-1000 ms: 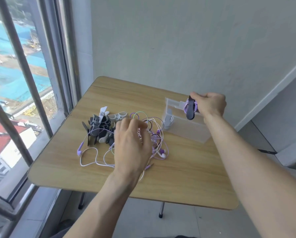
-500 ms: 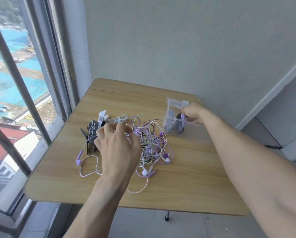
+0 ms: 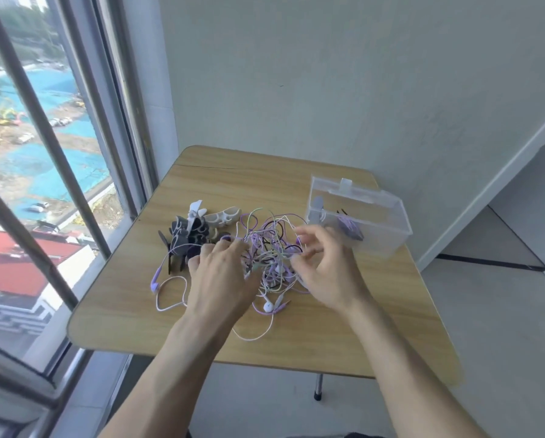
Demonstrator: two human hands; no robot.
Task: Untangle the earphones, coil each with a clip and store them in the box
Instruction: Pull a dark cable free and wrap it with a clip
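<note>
Over tangled earphones point(image 3: 271, 248), left hand point(image 3: 223, 279) and right hand point(image 3: 324, 273), grips loose, empty.

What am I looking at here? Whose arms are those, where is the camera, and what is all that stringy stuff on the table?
The arms belong to a person wearing a camera on their head, so you see what they see, looking down. There is just this one view. On the wooden table lies a tangle of earphones, purple, white and dark wires all knotted together. Beside it, towards the window, sits a pile of clips, dark and white ones. The clear box on the right already holds a coiled purple earphone. The left hand and the right hand are both reaching into the tangle, fingers among the wires. Whether either has pinched a wire is hard to tell.
</note>
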